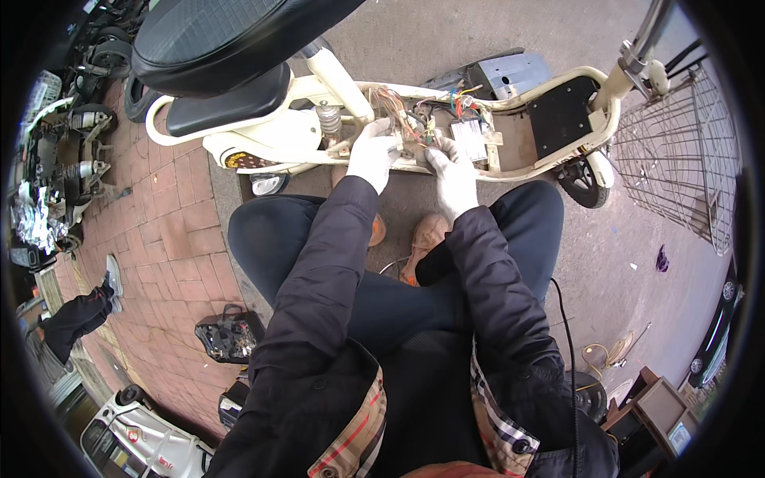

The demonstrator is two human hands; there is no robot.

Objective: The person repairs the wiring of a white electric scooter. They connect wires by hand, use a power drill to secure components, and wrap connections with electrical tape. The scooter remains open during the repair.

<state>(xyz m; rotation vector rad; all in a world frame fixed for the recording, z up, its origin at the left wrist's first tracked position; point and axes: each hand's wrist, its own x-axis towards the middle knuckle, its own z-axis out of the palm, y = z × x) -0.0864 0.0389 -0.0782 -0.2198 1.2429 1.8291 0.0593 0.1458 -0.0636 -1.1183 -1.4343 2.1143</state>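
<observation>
A cream electric scooter (259, 135) lies crosswise before me, its deck opened to show tangled coloured wires (398, 107) and a silver box with a white label (470, 140). My left hand (371, 155) and my right hand (451, 171), both in white gloves, are close together at the wiring. My left hand has its fingers closed among the wires beside the frame tube; my right hand pinches at thin wires just left of the box. The exact pieces between my fingertips are small and partly hidden.
A black seat (231, 40) overhangs the scooter. A wire basket (669, 155) stands right, a tool bag (227, 334) lies lower left, and scooter parts (76, 167) crowd the left edge. Another person's leg (76, 319) extends over the brick paving; a white vehicle (135, 434) is behind.
</observation>
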